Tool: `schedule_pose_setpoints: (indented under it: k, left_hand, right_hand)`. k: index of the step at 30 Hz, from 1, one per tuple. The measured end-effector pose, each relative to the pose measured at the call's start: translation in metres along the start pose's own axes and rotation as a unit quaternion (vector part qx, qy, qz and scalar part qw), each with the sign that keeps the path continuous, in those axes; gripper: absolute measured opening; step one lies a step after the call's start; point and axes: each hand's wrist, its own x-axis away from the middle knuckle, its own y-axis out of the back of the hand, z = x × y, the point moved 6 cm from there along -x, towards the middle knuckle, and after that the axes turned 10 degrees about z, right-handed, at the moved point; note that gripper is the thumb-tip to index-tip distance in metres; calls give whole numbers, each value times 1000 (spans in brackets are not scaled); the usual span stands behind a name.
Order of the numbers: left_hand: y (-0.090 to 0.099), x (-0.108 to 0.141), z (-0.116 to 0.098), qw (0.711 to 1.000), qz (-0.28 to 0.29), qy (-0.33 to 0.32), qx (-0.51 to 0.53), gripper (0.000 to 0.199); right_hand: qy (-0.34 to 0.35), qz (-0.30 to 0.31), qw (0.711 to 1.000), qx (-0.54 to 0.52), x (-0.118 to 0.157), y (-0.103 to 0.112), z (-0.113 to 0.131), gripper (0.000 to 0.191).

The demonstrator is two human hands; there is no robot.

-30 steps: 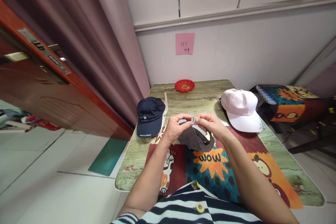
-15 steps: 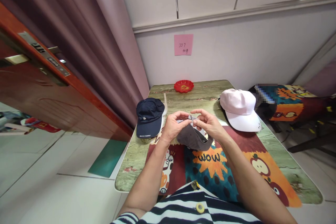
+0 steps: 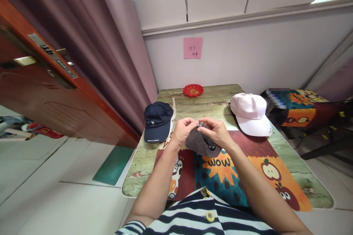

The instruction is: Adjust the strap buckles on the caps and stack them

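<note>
A dark grey cap (image 3: pixel 199 142) is held low over the table, its back opening turned partly toward me. My left hand (image 3: pixel 184 130) pinches the cap's back strap between thumb and fingers. Fingertips almost touching it, my right hand (image 3: pixel 216 131) pinches the same strap from the other side. A small buckle seems to lie between them, mostly hidden by the fingers. To the left sits a navy cap (image 3: pixel 158 120) with white lettering on its brim. A pale pink cap (image 3: pixel 249 108) with a white brim rests at the right.
A red scalloped dish (image 3: pixel 193 90) stands at the back of the wood-patterned table (image 3: pixel 138 178). A colourful mat (image 3: pixel 264 150) covers the front middle. The wooden door (image 3: pixel 55 91) and a mauve curtain (image 3: pixel 121 44) are at left; a dark chair-like object is at right.
My hands have drawn closer together at the strap, and the grey cap's back opening looks narrower. The view has shifted slightly; the other caps stay put.
</note>
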Motion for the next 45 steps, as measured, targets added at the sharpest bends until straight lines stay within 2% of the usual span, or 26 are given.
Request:
schedule_pose_setpoints:
  k: [6, 9, 16, 19, 22, 26, 28, 32, 38, 43, 45]
  left_hand:
    - [-1, 5, 5, 999, -48, -10, 21, 30]
    - [7, 8, 7, 996, -86, -19, 25, 28]
    - [20, 16, 2, 992, -119, -40, -23, 22]
    - [16, 19, 3, 997, -82, 3, -3, 23]
    - [8, 22, 3, 999, -31, 41, 12, 38]
    - [-6, 23, 10, 992, 56, 99, -55, 43]
    - [-8, 22, 15, 987, 80, 113, -82, 41]
    - [-3, 20, 17, 987, 92, 111, -65, 37]
    - [4, 21, 14, 978, 146, 142, -32, 37]
    - [4, 22, 21, 980, 130, 150, -14, 39]
    - [1, 22, 24, 979, 127, 158, -18, 40]
  right_hand:
    - [18, -41, 992, 119, 10, -2, 9, 24]
    - [6, -35, 994, 108, 14, -2, 4, 25]
    - [-18, -20, 998, 65, 19, -3, -10, 29]
    - [-21, 8, 1000, 16, 20, -6, -15, 32]
    - [-21, 23, 1000, -3, 20, -6, -16, 35]
    - [-11, 38, 999, -4, 21, -7, -12, 33]
    - [-12, 45, 999, -5, 23, -7, -11, 33]
    - [-32, 63, 997, -11, 30, 1, -14, 44]
    - [-50, 99, 993, -37, 35, 13, -14, 40]
    - [-60, 79, 995, -25, 39, 9, -16, 33]
    - [-56, 53, 997, 4, 42, 6, -14, 30]
